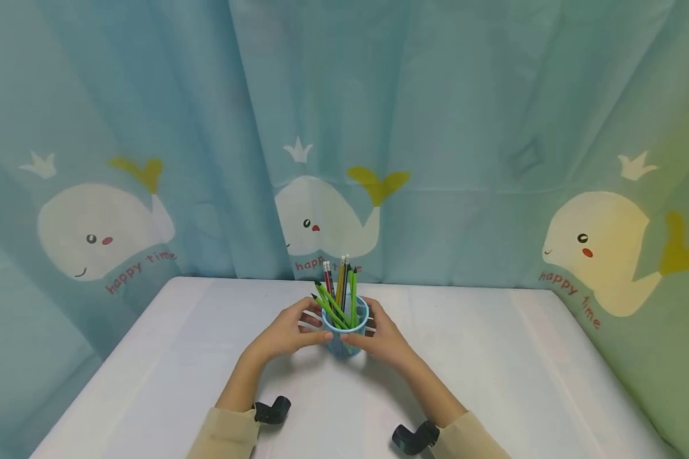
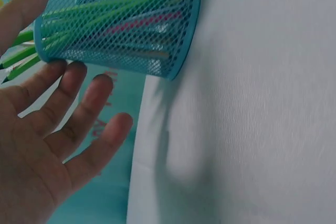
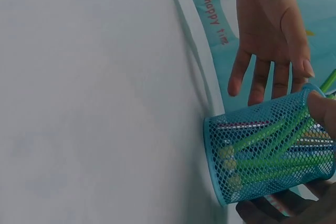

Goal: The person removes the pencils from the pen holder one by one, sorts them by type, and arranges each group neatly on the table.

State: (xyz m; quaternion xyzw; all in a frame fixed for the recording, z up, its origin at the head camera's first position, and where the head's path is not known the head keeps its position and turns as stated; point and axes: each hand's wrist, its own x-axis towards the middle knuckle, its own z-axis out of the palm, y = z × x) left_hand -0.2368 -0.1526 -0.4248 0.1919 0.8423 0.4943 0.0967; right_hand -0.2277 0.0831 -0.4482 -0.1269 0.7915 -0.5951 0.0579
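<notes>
A light-blue mesh pencil cup point(image 1: 339, 348) stands upright between my hands, full of pencils. Green pencils point(image 1: 353, 299) lean in it with dark tips upward, beside a few thinner red, yellow and dark ones with pale upper ends. My left hand point(image 1: 289, 331) is at the cup's left side, its thumb by the rim and its fingers straight and spread in the left wrist view. From the right, my right hand point(image 1: 386, 339) holds the cup point(image 3: 270, 150), thumb at the rim and fingers bent around the far side, partly hidden.
A white-covered table point(image 1: 494, 357) lies beneath the hands. Behind it hangs a blue-green curtain point(image 1: 459, 127) printed with whales and lettering. Black devices are strapped at both wrists, below beige sleeves point(image 1: 224, 433).
</notes>
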